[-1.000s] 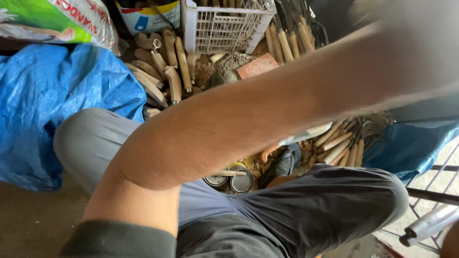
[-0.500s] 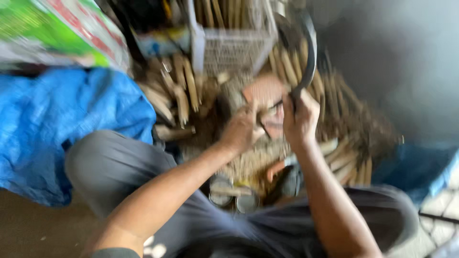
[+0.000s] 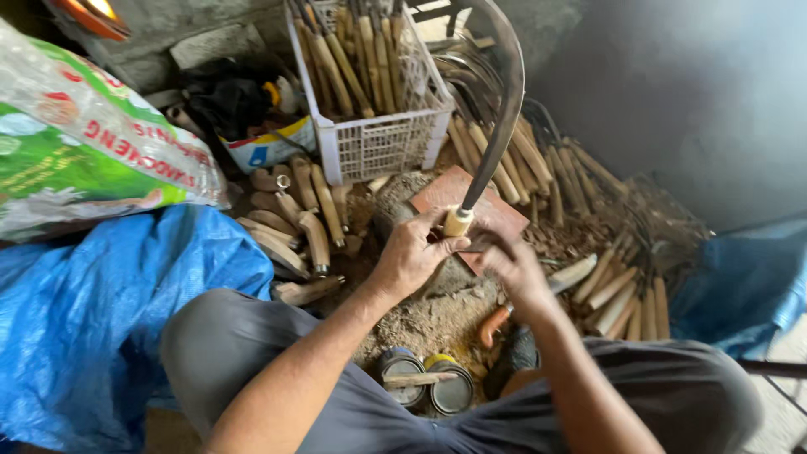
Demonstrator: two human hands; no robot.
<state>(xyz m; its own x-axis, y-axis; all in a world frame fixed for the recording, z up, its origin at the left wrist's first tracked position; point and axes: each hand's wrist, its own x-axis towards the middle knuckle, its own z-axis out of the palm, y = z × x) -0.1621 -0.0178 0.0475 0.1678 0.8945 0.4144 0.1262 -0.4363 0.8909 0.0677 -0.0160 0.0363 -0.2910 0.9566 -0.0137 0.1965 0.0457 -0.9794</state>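
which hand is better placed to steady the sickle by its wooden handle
Left, probably. The left hand already wraps the wooden handle of the sickle, blade upright. The right hand sits just beside it, lower.

The sickle stands almost upright, with its handle end down over a flat reddish brick. Its blade is a long, dark grey strip of metal, narrow and curved; it rises from the handle, bends to the right and then arcs back to the left near the top edge of the view. The surface of the blade looks dull and unpolished. The handle is of pale wood, and only its short upper part shows, with a light ring where the blade enters it. The lower part of the handle is hidden inside the hands.
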